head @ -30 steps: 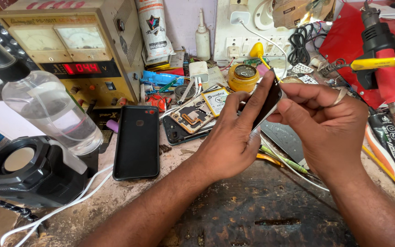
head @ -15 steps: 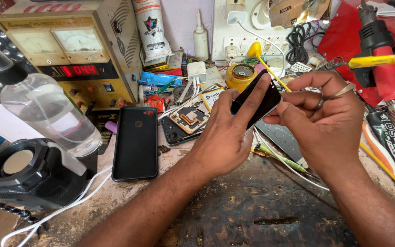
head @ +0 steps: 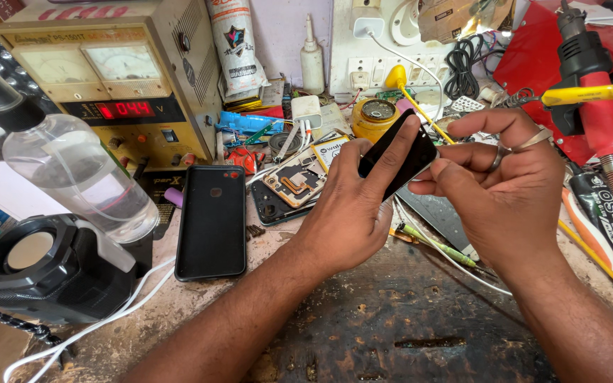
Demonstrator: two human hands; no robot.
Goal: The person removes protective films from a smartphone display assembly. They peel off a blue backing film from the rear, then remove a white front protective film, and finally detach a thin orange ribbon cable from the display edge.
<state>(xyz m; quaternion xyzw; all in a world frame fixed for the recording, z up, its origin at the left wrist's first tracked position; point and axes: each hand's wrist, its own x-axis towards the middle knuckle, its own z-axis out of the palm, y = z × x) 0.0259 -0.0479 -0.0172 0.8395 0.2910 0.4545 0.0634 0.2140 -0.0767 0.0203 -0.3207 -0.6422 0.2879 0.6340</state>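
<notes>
The counter is big, dark and scratched, with lots of stuff piled at the back. On the left stands a large yellow power box with two dials and red glowing numbers. In front of it lies a clear bottle, tipped on its side, and below that sits a black speaker with a white wire. On the right stands a red tool with a yellow hose.

A black phone case lies flat on the counter, well apart from the hands. Beside it is an opened phone with its insides showing.

Both hands are up above the counter — and between them is a small black phone part. Its long side tilts up and to the right. The left hand has its grip closed on the part, thumb on one edge and a finger on top. The right hand pinches the other end, fingers curled close, with rings on two of them. Both hands touch the part — the left one covers more of it.
</notes>
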